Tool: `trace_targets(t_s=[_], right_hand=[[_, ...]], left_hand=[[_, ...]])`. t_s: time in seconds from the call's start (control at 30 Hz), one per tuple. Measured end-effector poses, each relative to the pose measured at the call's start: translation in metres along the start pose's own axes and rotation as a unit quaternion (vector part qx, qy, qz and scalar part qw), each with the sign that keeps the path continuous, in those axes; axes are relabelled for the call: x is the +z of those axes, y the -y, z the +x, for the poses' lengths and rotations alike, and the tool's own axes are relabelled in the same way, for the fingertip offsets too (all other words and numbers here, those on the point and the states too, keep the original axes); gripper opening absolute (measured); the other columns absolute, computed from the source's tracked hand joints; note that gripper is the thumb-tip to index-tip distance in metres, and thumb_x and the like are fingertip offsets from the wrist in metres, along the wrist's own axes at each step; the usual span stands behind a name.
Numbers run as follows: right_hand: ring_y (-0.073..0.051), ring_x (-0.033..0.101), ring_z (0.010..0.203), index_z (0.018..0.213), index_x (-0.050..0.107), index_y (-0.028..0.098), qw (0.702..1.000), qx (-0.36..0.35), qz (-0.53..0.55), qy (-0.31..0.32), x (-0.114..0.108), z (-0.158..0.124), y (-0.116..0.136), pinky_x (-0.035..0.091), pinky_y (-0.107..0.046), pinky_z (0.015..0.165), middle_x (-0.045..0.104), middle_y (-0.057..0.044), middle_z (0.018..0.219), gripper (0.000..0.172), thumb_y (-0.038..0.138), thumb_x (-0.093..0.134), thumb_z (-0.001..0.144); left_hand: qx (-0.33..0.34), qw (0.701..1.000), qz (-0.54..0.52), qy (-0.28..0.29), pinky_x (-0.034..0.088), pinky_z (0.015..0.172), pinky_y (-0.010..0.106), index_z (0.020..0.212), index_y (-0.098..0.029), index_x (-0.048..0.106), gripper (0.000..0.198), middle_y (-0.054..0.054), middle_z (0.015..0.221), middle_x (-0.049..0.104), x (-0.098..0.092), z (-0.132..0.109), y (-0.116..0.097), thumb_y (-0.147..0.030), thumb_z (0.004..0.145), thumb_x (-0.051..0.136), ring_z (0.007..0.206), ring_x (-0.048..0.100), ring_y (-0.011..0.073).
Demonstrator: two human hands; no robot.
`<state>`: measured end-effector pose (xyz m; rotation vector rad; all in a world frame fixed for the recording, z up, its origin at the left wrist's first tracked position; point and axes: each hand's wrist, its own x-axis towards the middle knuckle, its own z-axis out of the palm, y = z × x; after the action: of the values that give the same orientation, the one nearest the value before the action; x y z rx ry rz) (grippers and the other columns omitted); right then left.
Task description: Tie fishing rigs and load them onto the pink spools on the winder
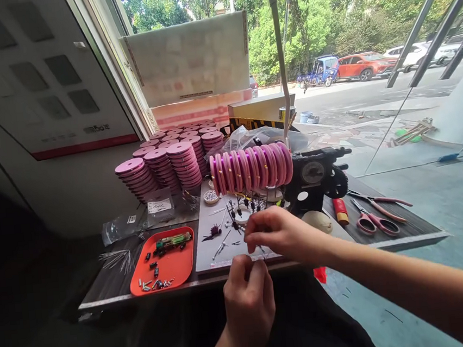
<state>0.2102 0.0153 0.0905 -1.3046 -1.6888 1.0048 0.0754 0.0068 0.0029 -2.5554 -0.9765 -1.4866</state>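
Observation:
My left hand (249,292) is closed in a pinch at the table's front edge; anything in its fingertips is too small to make out. Just above it, my right hand (272,229) is also pinched, its fingertips over a white board (206,255). What it grips, if anything, cannot be seen. Beyond the hands, a row of pink discs (251,169) sits on a black hand-cranked device (313,174). Small black pieces (239,212) hang below the discs. On the board lie a dark purple bundle (212,232) and thin slender pieces (222,245).
Left of the board is an orange tray (137,280) with small parts. Stacks of pink discs (181,164) stand behind, near plastic bags (120,228). Scissors (378,224), pliers (386,207) and a red cylinder (340,212) lie right. A lamp post (283,70) rises behind.

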Motion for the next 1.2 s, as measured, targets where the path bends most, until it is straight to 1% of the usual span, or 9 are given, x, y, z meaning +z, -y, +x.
trace_targets(t_s=[0.27, 0.4, 0.47, 0.6, 0.73, 0.87, 1.0, 1.1, 1.2], right_hand=[[-0.009, 0.052, 0.052, 0.06, 0.058, 0.012, 0.994, 0.03, -0.043, 0.1, 0.008, 0.04, -0.002, 0.038, -0.018, 0.05, 0.064, 0.0, 0.057, 0.01, 0.011, 0.054, 0.069], [-0.012, 0.056, 0.062, 0.074, 0.061, 0.013, 0.994, -0.001, -0.1, 0.054, 0.005, 0.021, -0.001, 0.04, -0.021, 0.057, 0.066, -0.003, 0.07, 0.008, 0.014, 0.052, 0.075], [-0.013, 0.055, 0.064, 0.083, 0.061, 0.013, 0.975, -0.081, -0.205, -0.019, 0.001, -0.001, -0.007, 0.039, -0.024, 0.059, 0.065, -0.005, 0.075, 0.011, 0.016, 0.051, 0.079], [-0.013, 0.048, 0.054, 0.078, 0.061, 0.013, 0.833, -0.334, -0.438, -0.053, 0.001, -0.047, -0.032, 0.032, -0.028, 0.052, 0.059, -0.004, 0.064, 0.027, 0.012, 0.035, 0.087], [-0.014, 0.046, 0.056, 0.077, 0.062, 0.013, 0.756, -0.416, -0.502, -0.062, 0.014, -0.064, -0.057, 0.031, -0.03, 0.053, 0.06, -0.003, 0.067, 0.02, 0.006, 0.044, 0.082], [-0.013, 0.046, 0.057, 0.08, 0.062, 0.015, 0.843, -0.37, -0.372, -0.12, 0.024, -0.062, -0.073, 0.034, -0.028, 0.054, 0.059, -0.003, 0.067, 0.02, 0.012, 0.044, 0.085], [-0.012, 0.053, 0.062, 0.072, 0.059, 0.015, 0.99, -0.081, -0.031, -0.111, 0.03, -0.07, -0.078, 0.041, -0.022, 0.055, 0.058, -0.003, 0.068, 0.022, 0.029, 0.049, 0.085], [-0.013, 0.053, 0.061, 0.067, 0.057, 0.014, 0.997, 0.004, 0.053, -0.058, 0.035, -0.079, -0.069, 0.041, -0.022, 0.055, 0.057, -0.003, 0.064, 0.023, 0.032, 0.053, 0.081], [-0.012, 0.052, 0.061, 0.064, 0.058, 0.014, 0.994, -0.074, -0.051, -0.054, 0.038, -0.082, -0.047, 0.039, -0.021, 0.055, 0.057, -0.004, 0.066, 0.019, 0.021, 0.05, 0.08]], left_hand=[[0.046, 0.999, 0.013, -0.025, 0.049, 0.066, 0.026, 0.085, -0.016, 0.058, 0.019, 0.008, 0.082, 0.062, -0.002, 0.006, 0.004, -0.003, 0.077, 0.047, 0.072, 0.061, 0.0173], [-0.154, 0.97, -0.181, 0.048, 0.045, 0.056, 0.024, 0.073, -0.016, 0.061, 0.015, 0.006, 0.072, 0.062, -0.003, 0.009, 0.002, -0.009, 0.076, 0.049, 0.063, 0.057, 0.0148], [-0.367, 0.845, -0.371, 0.112, 0.037, 0.044, 0.019, 0.064, -0.015, 0.06, 0.01, 0.003, 0.066, 0.06, -0.003, 0.012, 0.002, -0.012, 0.072, 0.055, 0.05, 0.048, 0.0084], [-0.617, 0.486, -0.601, 0.147, 0.023, 0.035, 0.011, 0.059, -0.011, 0.06, 0.006, -0.002, 0.056, 0.055, -0.002, 0.017, 0.005, -0.008, 0.059, 0.065, 0.039, 0.032, 0.0], [-0.642, 0.417, -0.624, 0.154, 0.022, 0.034, 0.009, 0.057, -0.01, 0.059, 0.011, -0.003, 0.05, 0.051, -0.002, 0.017, 0.003, -0.007, 0.053, 0.069, 0.04, 0.038, 0.0009], [-0.656, 0.391, -0.631, 0.138, 0.023, 0.035, 0.009, 0.059, -0.01, 0.06, 0.013, -0.002, 0.056, 0.055, -0.004, 0.017, -0.005, -0.006, 0.053, 0.07, 0.043, 0.041, 0.0006], [-0.649, 0.424, -0.611, 0.16, 0.025, 0.038, 0.011, 0.063, -0.011, 0.061, 0.01, -0.001, 0.059, 0.053, -0.008, 0.019, -0.01, -0.009, 0.056, 0.068, 0.046, 0.039, 0.0019], [-0.533, 0.633, -0.523, 0.203, 0.027, 0.041, 0.017, 0.06, -0.013, 0.059, 0.007, -0.003, 0.059, 0.047, -0.01, 0.02, -0.011, -0.016, 0.064, 0.063, 0.045, 0.037, 0.0039], [-0.362, 0.845, -0.353, 0.175, 0.032, 0.048, 0.02, 0.059, -0.015, 0.058, 0.011, -0.001, 0.071, 0.045, -0.01, 0.016, -0.011, -0.018, 0.07, 0.058, 0.054, 0.042, 0.0076]])
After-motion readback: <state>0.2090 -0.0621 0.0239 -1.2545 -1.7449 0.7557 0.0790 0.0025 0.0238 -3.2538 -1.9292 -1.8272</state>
